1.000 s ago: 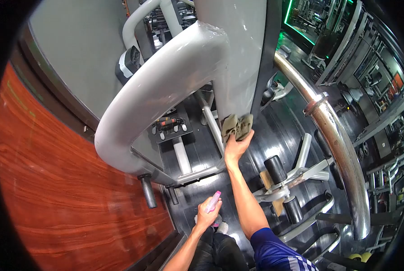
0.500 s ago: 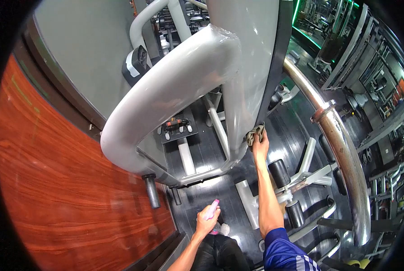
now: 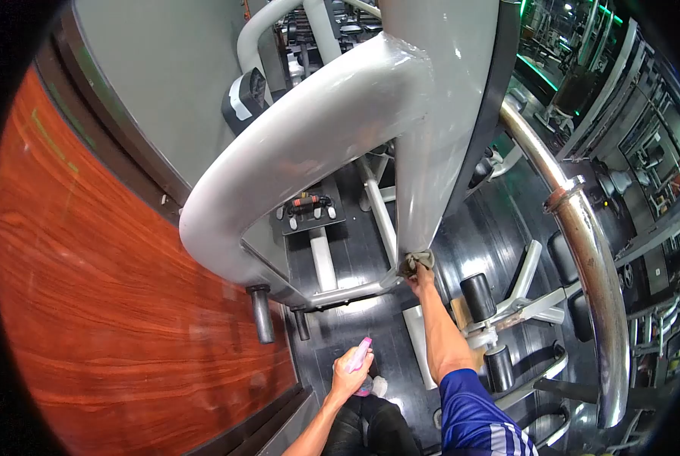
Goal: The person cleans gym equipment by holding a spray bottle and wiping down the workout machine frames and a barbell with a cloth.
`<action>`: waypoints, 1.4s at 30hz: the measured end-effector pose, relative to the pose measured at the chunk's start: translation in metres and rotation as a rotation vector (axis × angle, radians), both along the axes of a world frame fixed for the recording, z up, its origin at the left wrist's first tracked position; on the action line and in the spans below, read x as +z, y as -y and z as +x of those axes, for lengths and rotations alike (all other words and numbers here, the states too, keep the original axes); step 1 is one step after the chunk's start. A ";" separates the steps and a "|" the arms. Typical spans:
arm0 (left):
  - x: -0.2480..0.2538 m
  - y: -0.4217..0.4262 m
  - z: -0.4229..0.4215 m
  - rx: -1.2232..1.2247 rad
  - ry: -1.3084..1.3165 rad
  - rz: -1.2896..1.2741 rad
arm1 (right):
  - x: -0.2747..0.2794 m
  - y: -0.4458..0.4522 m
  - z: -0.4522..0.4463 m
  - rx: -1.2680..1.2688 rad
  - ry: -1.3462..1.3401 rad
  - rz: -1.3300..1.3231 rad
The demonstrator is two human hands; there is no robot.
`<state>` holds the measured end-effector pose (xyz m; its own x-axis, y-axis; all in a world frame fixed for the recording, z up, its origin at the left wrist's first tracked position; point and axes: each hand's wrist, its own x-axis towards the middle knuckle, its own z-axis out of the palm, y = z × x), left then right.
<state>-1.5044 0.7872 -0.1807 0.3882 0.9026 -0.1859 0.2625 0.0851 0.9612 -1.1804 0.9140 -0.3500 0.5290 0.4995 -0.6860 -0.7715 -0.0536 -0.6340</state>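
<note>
Low in front of my legs, my left hand (image 3: 348, 370) is wrapped round a spray bottle (image 3: 361, 354) with a pink top. Most of the bottle's body is hidden by the hand. My right hand (image 3: 421, 282) grips a crumpled olive-grey cloth (image 3: 417, 263). The cloth presses against the lower end of the upright on a large light-grey gym machine frame (image 3: 309, 121), close to where it meets the bottom bar. The fingers of the right hand are partly covered by the cloth.
A reddish wood panel (image 3: 127, 289) stands at the left. To the right, a thick metal bar (image 3: 583, 251) curves down. Below it is a bench with black foam rollers (image 3: 477, 297). Black pegs (image 3: 261, 313) stick out from the frame's lower left.
My right hand has moved the cloth down along the upright to its lower end. The view has shifted slightly. My left hand keeps its hold on the spray bottle.
</note>
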 end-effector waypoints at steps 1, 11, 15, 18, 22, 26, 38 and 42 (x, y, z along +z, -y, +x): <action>0.003 0.000 -0.003 0.015 0.001 0.018 | -0.007 -0.007 -0.005 -0.048 -0.089 0.092; 0.002 0.006 -0.020 0.053 -0.001 -0.067 | 0.194 -0.029 -0.084 -0.626 0.330 0.282; 0.003 0.008 -0.016 0.052 -0.011 -0.066 | 0.253 -0.022 -0.069 -0.484 1.271 0.266; -0.004 0.010 -0.012 0.032 0.011 -0.061 | 0.293 -0.015 -0.066 -0.438 1.680 0.275; -0.006 0.012 -0.007 0.041 0.073 -0.119 | 0.333 -0.009 -0.066 -0.299 2.212 0.302; -0.008 0.009 -0.006 0.051 0.048 -0.099 | 0.346 -0.024 -0.083 -0.027 2.493 -0.063; -0.014 -0.003 -0.032 0.160 0.012 -0.067 | 0.214 -0.014 -0.038 0.739 2.835 -0.071; -0.022 0.001 -0.031 0.158 0.034 -0.072 | 0.178 -0.020 -0.035 0.871 2.957 -0.040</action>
